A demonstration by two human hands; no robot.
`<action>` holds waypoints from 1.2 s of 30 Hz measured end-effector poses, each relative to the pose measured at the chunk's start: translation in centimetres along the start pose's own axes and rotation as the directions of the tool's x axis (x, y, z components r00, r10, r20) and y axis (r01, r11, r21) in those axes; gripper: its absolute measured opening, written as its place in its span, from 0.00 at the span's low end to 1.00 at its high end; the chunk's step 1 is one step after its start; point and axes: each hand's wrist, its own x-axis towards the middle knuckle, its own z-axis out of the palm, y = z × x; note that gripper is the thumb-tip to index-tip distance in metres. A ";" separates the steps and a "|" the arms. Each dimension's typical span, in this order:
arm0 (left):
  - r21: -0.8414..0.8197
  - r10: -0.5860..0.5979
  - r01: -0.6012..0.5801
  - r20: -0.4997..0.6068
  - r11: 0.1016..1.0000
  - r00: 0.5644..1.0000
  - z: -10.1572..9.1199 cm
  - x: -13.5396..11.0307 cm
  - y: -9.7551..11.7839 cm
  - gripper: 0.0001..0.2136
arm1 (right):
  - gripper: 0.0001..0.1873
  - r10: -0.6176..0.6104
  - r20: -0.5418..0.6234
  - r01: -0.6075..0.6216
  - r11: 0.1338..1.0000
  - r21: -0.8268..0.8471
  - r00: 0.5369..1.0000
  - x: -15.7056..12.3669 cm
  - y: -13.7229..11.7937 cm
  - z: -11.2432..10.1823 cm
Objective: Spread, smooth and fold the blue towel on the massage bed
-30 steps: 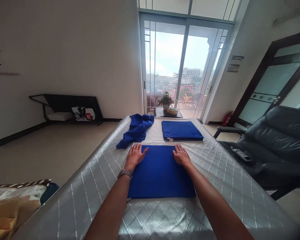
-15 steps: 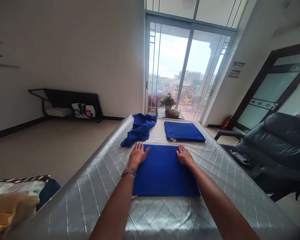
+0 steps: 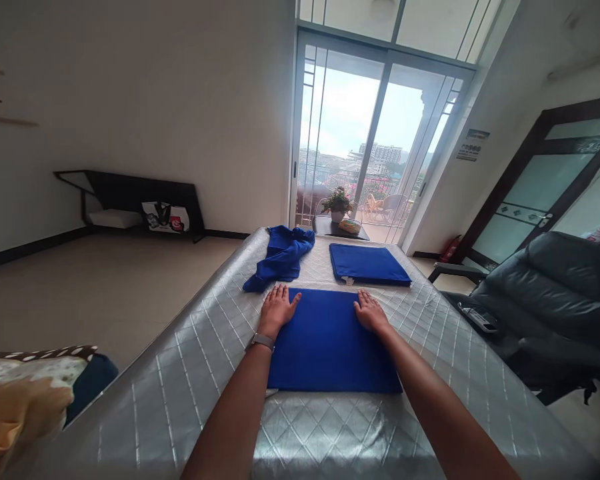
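A flat blue folded cloth [image 3: 333, 347] lies in front of me on the silver quilted cover [image 3: 310, 433]. My left hand [image 3: 279, 310] rests flat at its far left corner, fingers stretched forward and thumb on the fabric. At the far right corner lies my right hand [image 3: 371, 311], also flat with its fingers extended. Neither hand grips anything. Beyond them, a second neatly folded blue cloth [image 3: 370, 262] with a small white tag sits to the right. A crumpled blue cloth [image 3: 283, 257] lies to the left, just past my left hand.
A dark recliner [image 3: 565, 307] with a remote-like device on it stands close on the right. Patterned bedding [image 3: 30, 393] shows at the lower left. Behind the covered surface, a small table holds a potted plant [image 3: 337, 202] before a sliding glass door. A black bench [image 3: 140, 197] stands by the left wall.
Both hands stay flat on the folded cloth, and the cloths keep their places. Only the camera view has shifted slightly.
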 end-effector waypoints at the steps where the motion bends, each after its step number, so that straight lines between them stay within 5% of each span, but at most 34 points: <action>1: 0.003 0.003 -0.003 -0.010 1.000 1.000 0.1 0.0 0.0 0.38 | 0.35 0.001 0.002 -0.001 1.000 0.001 1.000 0.0 0.0 0.0; 14: 0.038 -0.026 0.028 -0.067 0.999 0.997 0.4 0.1 -0.4 0.37 | 0.36 0.008 0.005 -0.009 0.998 0.059 1.000 -0.5 -0.2 -0.3; 21: -0.090 0.010 -0.030 -0.216 0.995 0.976 -1.4 0.1 0.7 0.31 | 0.36 0.007 -0.023 -0.005 0.994 0.111 1.000 -0.4 -0.2 0.1; 24: -0.361 0.078 -0.139 -0.178 0.922 0.981 -1.9 -0.5 3.6 0.29 | 0.36 0.009 -0.024 -0.005 0.990 0.139 1.000 -0.5 -0.3 0.0; 29: -0.780 0.215 -0.186 -0.067 0.598 0.974 -0.6 -3.5 11.9 0.24 | 0.36 0.004 -0.036 0.002 0.985 0.171 0.999 -1.0 -0.3 -0.4; 32: -0.880 0.284 -0.161 -0.031 0.446 0.958 0.8 -4.1 17.0 0.24 | 0.35 -0.015 -0.025 0.019 0.986 0.168 1.000 -1.4 -0.2 -0.7; 36: -0.899 0.185 -0.078 0.004 0.431 0.983 2.0 -1.8 22.0 0.24 | 0.35 -0.073 0.004 0.071 0.989 0.131 0.997 -1.8 0.1 -1.1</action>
